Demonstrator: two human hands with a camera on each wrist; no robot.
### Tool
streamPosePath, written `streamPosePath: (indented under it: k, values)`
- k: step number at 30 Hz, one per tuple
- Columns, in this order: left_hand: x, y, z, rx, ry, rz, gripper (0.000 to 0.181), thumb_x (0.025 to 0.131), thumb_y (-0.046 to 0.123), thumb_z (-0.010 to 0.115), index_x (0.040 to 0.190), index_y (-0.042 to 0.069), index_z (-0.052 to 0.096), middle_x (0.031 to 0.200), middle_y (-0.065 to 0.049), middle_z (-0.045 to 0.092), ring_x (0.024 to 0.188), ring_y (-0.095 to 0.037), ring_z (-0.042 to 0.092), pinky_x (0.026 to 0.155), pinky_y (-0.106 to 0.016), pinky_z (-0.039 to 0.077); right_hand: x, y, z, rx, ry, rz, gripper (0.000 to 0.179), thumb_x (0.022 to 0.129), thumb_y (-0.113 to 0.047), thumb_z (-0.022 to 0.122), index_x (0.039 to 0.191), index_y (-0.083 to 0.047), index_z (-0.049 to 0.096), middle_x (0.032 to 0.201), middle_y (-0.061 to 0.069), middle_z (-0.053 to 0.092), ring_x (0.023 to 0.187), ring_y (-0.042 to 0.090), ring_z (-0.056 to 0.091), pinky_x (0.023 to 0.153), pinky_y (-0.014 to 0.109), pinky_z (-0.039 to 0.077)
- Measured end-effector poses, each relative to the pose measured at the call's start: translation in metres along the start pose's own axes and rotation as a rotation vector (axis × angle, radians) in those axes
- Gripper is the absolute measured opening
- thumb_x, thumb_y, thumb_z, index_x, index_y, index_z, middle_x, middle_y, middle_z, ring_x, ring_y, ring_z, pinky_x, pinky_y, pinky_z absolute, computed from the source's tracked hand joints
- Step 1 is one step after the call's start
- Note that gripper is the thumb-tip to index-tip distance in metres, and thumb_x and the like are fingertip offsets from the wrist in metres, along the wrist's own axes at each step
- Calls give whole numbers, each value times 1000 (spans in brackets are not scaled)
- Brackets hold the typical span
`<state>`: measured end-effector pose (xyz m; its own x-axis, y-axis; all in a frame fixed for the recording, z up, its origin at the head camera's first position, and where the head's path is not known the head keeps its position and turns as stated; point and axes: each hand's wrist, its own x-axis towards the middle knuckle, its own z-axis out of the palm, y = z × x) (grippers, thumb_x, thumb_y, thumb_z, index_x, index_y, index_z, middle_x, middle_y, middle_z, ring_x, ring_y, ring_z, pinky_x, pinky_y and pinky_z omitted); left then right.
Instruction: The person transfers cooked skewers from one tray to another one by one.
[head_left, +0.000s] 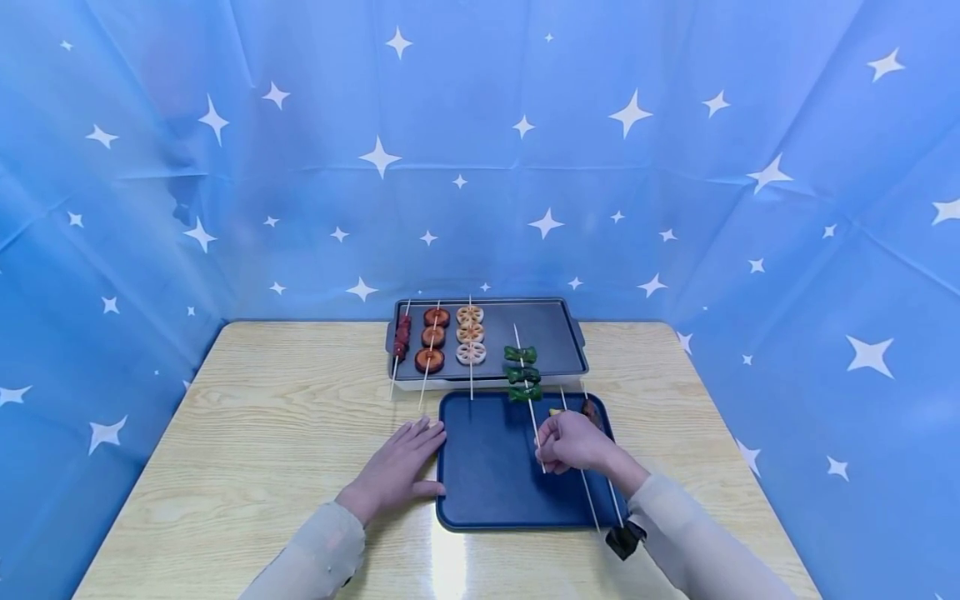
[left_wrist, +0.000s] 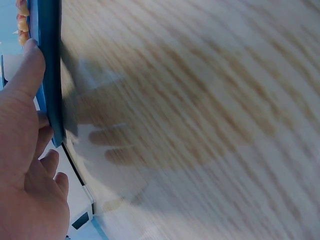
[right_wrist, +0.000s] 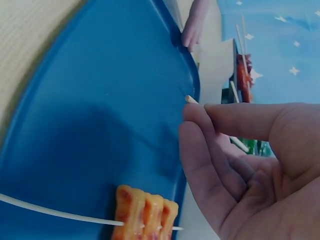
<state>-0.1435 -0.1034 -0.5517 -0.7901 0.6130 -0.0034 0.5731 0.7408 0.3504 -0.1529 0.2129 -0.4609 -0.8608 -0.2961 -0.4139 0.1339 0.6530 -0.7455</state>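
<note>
Right hand [head_left: 572, 442] pinching a green-pepper skewer [head_left: 522, 375]
Left hand [head_left: 397, 467], relaxed, touches the blue tray [head_left: 483, 479]; three skewers [head_left: 432, 337] crowd the grill's [head_left: 517, 321] left.

"What's the table [head_left: 262, 417], bottom left, made of?"
"Looks like shiny wood; the tray [head_left: 480, 483], lower middle, looks like smooth plastic; the skewer stick [head_left: 532, 414], thin wood; the curtain [head_left: 465, 100] up top, wrinkly cloth."

The skewered pieces [head_left: 523, 375] are green, the curtain [head_left: 465, 100] white-starred blue.
</note>
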Motion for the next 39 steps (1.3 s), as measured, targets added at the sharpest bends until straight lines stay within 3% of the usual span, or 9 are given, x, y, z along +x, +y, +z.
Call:
streamPosePath:
  k: [6, 28, 39]
  values:
    - [1, -1, 1, 18, 15, 13, 83, 85, 57, 65, 148, 8, 42, 157, -7, 37, 149, -31, 26, 125, -47, 20, -10, 6, 5, 21, -38, 3, 6, 87, -2, 64, 84, 2, 61, 69, 8, 67, 62, 15, 65, 60, 34, 61]
    - [0, 1, -1, 26, 24, 24, 82, 85, 56, 65, 147, 7, 43, 157, -7, 38, 149, -32, 27, 124, -48, 21, -26, 22, 11, 0, -44, 13, 7, 85, -1, 66, 81, 2, 61, 64, 8, 66, 58, 17, 65, 56, 34, 60]
    - [0, 1, -2, 19, 14, 20, 83, 85, 56, 64, 147, 7, 42, 157, -8, 37, 149, -32, 26, 124, -48, 21, -35, 32, 14, 24, -104, 12, 8, 84, -1, 67, 78, 1, 61, 64, 9, 67, 59, 17, 66, 56, 35, 61]
